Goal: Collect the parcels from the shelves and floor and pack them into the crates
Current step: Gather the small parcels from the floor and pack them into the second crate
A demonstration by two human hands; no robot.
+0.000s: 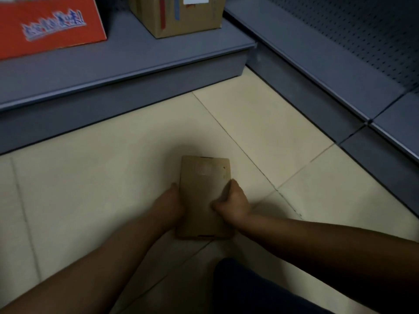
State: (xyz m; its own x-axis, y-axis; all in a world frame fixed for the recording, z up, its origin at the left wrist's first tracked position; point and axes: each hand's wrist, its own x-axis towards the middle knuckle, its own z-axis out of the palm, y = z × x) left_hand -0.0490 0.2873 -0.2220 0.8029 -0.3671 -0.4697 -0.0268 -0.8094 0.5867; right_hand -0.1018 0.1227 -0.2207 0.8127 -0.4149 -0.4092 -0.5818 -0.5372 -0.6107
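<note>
A flat brown cardboard parcel (201, 189) lies low over the cream tiled floor (90, 189), with a pale label near its far end. My left hand (170, 203) is against its left edge, fingers tucked under or beside it. On the right edge my right hand (232, 203) grips the parcel, thumb on top and fingers curled round the side. Whether the parcel still touches the floor I cannot tell.
A low grey shelf (127, 62) runs across the back, carrying an orange box (47, 23) at the left and a brown taped carton (181, 14) in the middle. Another grey shelf unit (340, 71) with a perforated back lines the right. My dark trouser leg (249, 288) is below.
</note>
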